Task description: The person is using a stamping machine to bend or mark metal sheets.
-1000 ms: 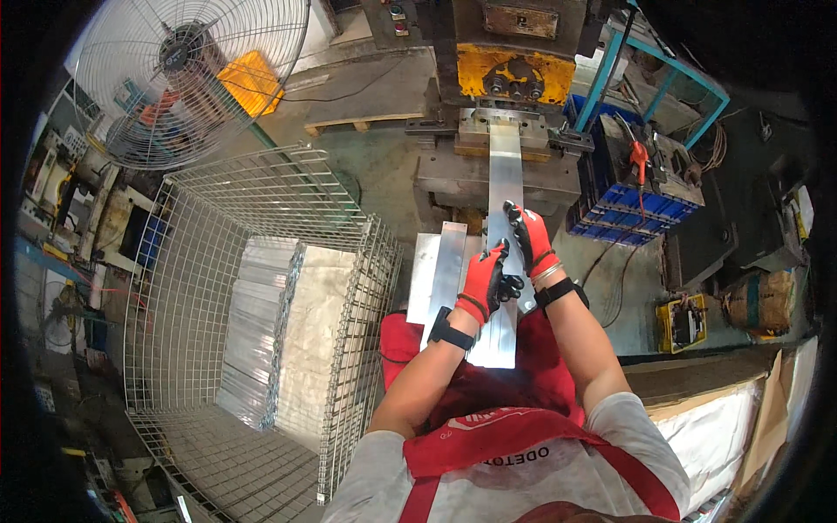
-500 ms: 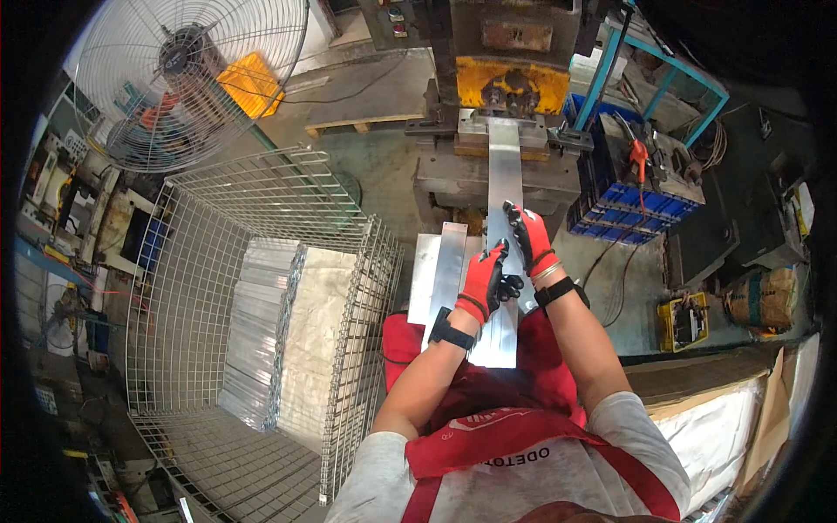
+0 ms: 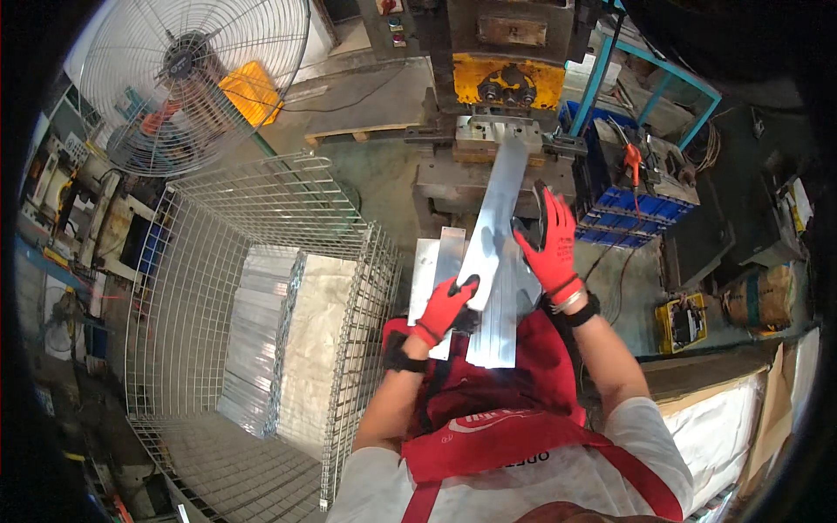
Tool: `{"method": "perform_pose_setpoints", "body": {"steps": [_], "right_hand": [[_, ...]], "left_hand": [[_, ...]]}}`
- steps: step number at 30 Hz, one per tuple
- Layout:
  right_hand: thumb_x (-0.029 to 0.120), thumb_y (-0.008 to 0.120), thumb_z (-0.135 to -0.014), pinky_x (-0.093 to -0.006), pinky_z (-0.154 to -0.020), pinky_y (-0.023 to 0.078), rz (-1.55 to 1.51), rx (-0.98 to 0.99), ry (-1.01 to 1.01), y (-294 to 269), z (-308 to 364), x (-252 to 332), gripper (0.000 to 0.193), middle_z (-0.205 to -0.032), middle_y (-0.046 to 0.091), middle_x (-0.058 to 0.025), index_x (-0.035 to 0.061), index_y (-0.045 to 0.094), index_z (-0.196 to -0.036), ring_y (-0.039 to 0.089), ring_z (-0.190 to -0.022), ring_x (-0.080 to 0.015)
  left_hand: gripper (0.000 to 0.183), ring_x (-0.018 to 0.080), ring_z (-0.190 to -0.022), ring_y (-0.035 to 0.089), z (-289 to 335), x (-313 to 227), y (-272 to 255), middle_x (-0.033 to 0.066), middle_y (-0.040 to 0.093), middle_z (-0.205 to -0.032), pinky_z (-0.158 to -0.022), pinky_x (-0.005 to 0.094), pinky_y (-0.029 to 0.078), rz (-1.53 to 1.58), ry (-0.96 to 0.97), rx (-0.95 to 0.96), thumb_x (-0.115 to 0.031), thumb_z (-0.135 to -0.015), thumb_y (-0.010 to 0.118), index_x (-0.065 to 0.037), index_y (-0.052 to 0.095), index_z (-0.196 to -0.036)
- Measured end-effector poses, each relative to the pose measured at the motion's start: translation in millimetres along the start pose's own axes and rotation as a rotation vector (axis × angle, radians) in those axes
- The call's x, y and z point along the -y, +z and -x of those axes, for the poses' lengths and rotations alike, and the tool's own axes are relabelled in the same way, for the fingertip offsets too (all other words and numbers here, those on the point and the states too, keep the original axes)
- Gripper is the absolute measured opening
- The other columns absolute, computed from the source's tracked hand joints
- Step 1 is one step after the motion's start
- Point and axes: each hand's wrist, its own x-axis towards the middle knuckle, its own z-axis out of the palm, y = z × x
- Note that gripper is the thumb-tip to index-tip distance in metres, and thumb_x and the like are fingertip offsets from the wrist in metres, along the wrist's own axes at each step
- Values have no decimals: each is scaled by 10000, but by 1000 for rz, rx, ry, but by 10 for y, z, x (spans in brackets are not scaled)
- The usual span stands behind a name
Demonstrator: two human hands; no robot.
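A long flat metal strip [image 3: 497, 209] slants from near my lap toward the press die [image 3: 478, 131], its far end at or just in front of the die. My left hand [image 3: 446, 305], in a red and black glove, is closed on the strip's near end, thumb on top. My right hand [image 3: 553, 248], gloved alike, is apart from the strip on its right, thumb and fingers spread. Beneath the strip, more metal strips [image 3: 493, 340] lie before my lap. Another strip [image 3: 451, 246] lies to their left, partly covered by my left hand.
The press [image 3: 471, 77] with its yellow-painted head stands ahead. To the left are a wire mesh cage [image 3: 187, 366] holding stacked metal strips [image 3: 255, 331] and a large fan [image 3: 187, 57]. Blue crates [image 3: 623, 218] with an air gun [image 3: 634, 161] stand right, beyond a small yellow bin [image 3: 682, 322].
The strip's near end has swung left, so it now lies slanted. My left hand has moved left and nearer, gripping that end. My right hand has come off the strip and opened.
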Motion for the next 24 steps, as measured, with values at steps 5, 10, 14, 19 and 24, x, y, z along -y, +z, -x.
{"method": "perform_pose_setpoints", "body": {"steps": [5,10,14,19,24], "right_hand": [[409,621,-644,-469,-967,244,174,499,-608,-427,-57,76,607,-1130,489,-123,146,461,-1167,405,-1106,-316],[361,614,-662,-389,-827,377,179,1065,-529,-344,162,-29,388,-863,597,-84,115,568,-958,565,-829,-238],[299,610,-703,-334,-631,431,-70,846,-102,-241,260,-227,266,-763,598,-90,111,593,-889,578,-691,-204],[200,628,-753,-182,-463,320,-984,459,679,180,139,-354,161,-600,475,69,46,597,-790,413,-533,-23],[152,591,-768,-197,-484,288,-1234,212,787,689,-15,-462,103,-609,452,76,52,598,-742,368,-537,-31]], "left_hand": [[205,192,-586,597,498,-366,-247,71,580,-656,-509,309,445,-1085,242,24,-212,-762,555,-115,554,-943],[373,261,-772,593,635,-595,-246,102,605,-889,-646,326,469,-1220,397,-164,-216,-708,590,-166,528,-1073],[563,124,-706,580,534,-474,-379,59,605,-853,-607,254,454,-629,377,-574,-238,-745,625,-85,387,-1232],[457,141,-810,580,248,70,-51,73,569,-997,-660,281,490,446,-6,140,-218,-861,488,-93,328,-1272],[460,255,-775,619,52,129,402,152,573,-991,-593,317,506,661,-252,251,-358,-866,443,-123,328,-1244]]}}
